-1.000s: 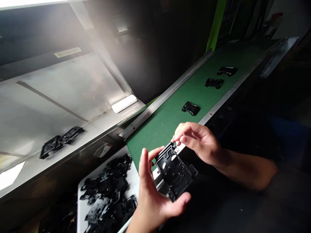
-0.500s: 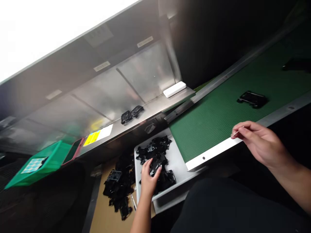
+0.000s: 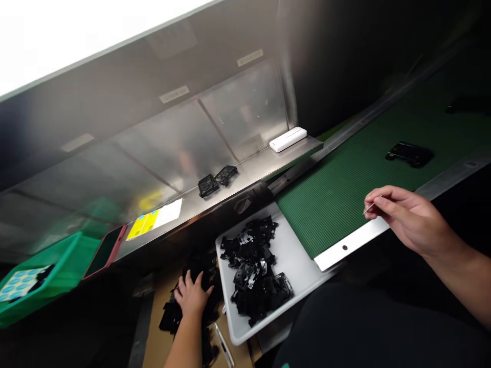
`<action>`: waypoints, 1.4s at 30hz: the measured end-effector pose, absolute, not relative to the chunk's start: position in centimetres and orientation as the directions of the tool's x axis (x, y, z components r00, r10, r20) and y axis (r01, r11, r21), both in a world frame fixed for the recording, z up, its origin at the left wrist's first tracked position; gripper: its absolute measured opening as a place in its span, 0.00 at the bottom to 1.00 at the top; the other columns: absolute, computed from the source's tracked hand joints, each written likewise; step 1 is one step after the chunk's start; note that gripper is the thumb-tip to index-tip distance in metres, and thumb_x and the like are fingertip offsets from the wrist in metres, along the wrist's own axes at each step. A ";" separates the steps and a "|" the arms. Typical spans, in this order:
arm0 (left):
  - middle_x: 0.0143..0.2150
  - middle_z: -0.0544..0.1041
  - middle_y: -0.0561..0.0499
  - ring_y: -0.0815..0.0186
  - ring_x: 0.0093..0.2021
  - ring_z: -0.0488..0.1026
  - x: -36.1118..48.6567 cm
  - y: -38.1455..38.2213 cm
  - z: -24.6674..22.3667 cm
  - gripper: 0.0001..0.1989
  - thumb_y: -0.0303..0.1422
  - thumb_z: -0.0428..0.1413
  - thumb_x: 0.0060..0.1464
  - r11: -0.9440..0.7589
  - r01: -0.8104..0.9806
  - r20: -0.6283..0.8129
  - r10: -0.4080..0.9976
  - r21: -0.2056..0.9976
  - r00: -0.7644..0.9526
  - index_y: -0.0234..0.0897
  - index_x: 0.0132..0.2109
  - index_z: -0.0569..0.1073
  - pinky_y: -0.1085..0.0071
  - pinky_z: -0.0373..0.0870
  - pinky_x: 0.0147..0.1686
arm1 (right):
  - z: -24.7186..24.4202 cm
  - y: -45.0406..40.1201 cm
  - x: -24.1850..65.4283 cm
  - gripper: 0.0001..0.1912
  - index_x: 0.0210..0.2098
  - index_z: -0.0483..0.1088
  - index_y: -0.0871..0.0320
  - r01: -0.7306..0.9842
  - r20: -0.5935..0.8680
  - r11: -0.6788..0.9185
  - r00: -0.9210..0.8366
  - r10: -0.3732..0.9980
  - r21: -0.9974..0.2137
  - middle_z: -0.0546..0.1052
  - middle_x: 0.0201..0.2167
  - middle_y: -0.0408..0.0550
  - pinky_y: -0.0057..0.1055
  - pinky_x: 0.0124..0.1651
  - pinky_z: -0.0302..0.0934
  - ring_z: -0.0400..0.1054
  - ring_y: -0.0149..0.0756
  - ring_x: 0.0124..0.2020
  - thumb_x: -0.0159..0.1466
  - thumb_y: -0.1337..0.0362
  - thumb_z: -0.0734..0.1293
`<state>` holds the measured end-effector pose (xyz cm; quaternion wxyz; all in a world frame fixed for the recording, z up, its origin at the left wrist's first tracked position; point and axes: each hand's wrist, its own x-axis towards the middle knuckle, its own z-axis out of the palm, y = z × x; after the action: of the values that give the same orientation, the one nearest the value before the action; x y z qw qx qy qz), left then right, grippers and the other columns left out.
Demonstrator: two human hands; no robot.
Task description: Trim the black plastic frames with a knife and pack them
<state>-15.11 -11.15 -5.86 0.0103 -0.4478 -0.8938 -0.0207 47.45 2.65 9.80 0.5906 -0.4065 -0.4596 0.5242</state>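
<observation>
My left hand (image 3: 192, 295) reaches down over a heap of black plastic parts (image 3: 169, 317) lying on brown cardboard. Its fingers are spread, and I cannot tell whether the fingertips touch the parts. More black plastic parts (image 3: 255, 266) fill much of the white tray (image 3: 293, 263) to the right of that hand. My right hand (image 3: 410, 217) is closed in a pinch above the metal edge of the green conveyor belt. Between thumb and fingers it holds a thin, pale strip (image 3: 373, 207), whose kind I cannot make out.
One black part (image 3: 409, 154) rests on the green belt (image 3: 330, 199). A steel shelf (image 3: 253, 176) carries two black parts (image 3: 218, 181), a white power bank-like box (image 3: 288, 139), a yellow-and-white card (image 3: 153, 221) and a red-edged phone (image 3: 105, 253). A green bin (image 3: 72, 260) stands left; a pen-like tool (image 3: 224, 345) lies on the cardboard.
My left hand has moved left from above the white tray to the heap on the cardboard. The right hand stays nearly in place with the thin strip. The view has shifted slightly.
</observation>
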 end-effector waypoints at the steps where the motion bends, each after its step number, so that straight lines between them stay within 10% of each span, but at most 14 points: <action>1: 0.79 0.60 0.37 0.40 0.82 0.45 -15.1 -11.2 -6.3 0.26 0.42 0.60 0.54 0.596 0.802 0.029 0.802 0.024 -0.597 0.42 0.59 0.79 0.35 0.41 0.75 | 9.9 2.4 47.7 0.13 0.38 0.84 0.53 -0.237 0.125 0.131 0.037 0.991 -0.963 0.80 0.34 0.47 0.28 0.37 0.74 0.75 0.34 0.33 0.62 0.50 0.80; 8: 0.78 0.58 0.30 0.29 0.80 0.45 -9.3 -6.1 -4.6 0.29 0.48 0.45 0.64 0.578 0.794 0.239 0.757 0.190 -0.608 0.39 0.63 0.74 0.24 0.45 0.70 | 9.5 1.5 52.4 0.16 0.37 0.82 0.57 -0.242 0.125 0.163 0.163 0.979 -0.956 0.79 0.31 0.46 0.29 0.35 0.69 0.72 0.32 0.30 0.63 0.50 0.80; 11: 0.77 0.56 0.26 0.27 0.79 0.45 -1.5 0.8 -2.0 0.34 0.48 0.48 0.63 0.284 0.846 0.460 0.738 0.451 -0.493 0.34 0.70 0.66 0.26 0.43 0.72 | 9.2 1.6 55.0 0.17 0.37 0.81 0.58 -0.315 0.075 0.137 0.201 0.977 -0.939 0.78 0.30 0.45 0.27 0.35 0.67 0.72 0.30 0.29 0.63 0.50 0.80; 15: 0.75 0.57 0.25 0.35 0.78 0.52 14.3 11.1 0.5 0.42 0.45 0.54 0.63 -0.078 0.861 0.525 0.819 0.502 -0.232 0.28 0.76 0.52 0.36 0.49 0.75 | 9.5 1.1 58.2 0.17 0.38 0.80 0.59 -0.360 0.087 0.160 0.211 0.974 -0.919 0.78 0.30 0.44 0.28 0.36 0.66 0.70 0.29 0.29 0.66 0.50 0.78; 21: 0.61 0.77 0.42 0.52 0.66 0.74 39.9 21.4 1.7 0.22 0.42 0.59 0.64 -0.471 0.651 0.417 0.874 0.595 0.251 0.42 0.62 0.73 0.51 0.68 0.69 | 8.6 -1.9 63.9 0.15 0.39 0.81 0.57 -0.305 0.100 0.189 0.285 0.953 -0.933 0.77 0.30 0.44 0.30 0.37 0.66 0.71 0.31 0.30 0.67 0.51 0.77; 25: 0.72 0.66 0.30 0.41 0.75 0.62 50.5 24.3 2.0 0.55 0.46 0.74 0.47 -0.451 0.581 0.359 0.892 0.678 0.274 0.36 0.75 0.58 0.44 0.59 0.73 | 6.7 -4.8 68.3 0.16 0.39 0.81 0.57 -0.309 0.004 0.140 0.404 0.915 -0.941 0.76 0.30 0.44 0.29 0.37 0.66 0.70 0.31 0.30 0.66 0.50 0.78; 33: 0.71 0.66 0.33 0.44 0.72 0.66 52.2 22.4 4.9 0.65 0.43 0.75 0.48 -0.451 0.410 0.362 0.889 0.793 0.280 0.40 0.80 0.43 0.45 0.60 0.73 | 5.3 -7.4 73.3 0.12 0.41 0.81 0.55 -0.251 0.040 0.189 0.499 0.866 -0.949 0.78 0.33 0.45 0.29 0.40 0.68 0.70 0.32 0.33 0.69 0.53 0.76; 42: 0.71 0.70 0.38 0.46 0.72 0.68 44.6 6.6 10.9 0.71 0.50 0.75 0.46 -0.680 0.235 0.556 0.714 0.694 0.424 0.52 0.81 0.35 0.41 0.59 0.73 | 13.4 -3.7 68.6 0.06 0.47 0.80 0.53 -0.118 0.579 0.585 0.081 0.811 -0.802 0.79 0.40 0.45 0.33 0.48 0.69 0.74 0.34 0.42 0.75 0.67 0.69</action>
<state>44.62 6.62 10.85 -0.2681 -0.8002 -0.2967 -0.4469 68.58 -3.65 13.40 0.6725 -0.2970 -0.5832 0.3455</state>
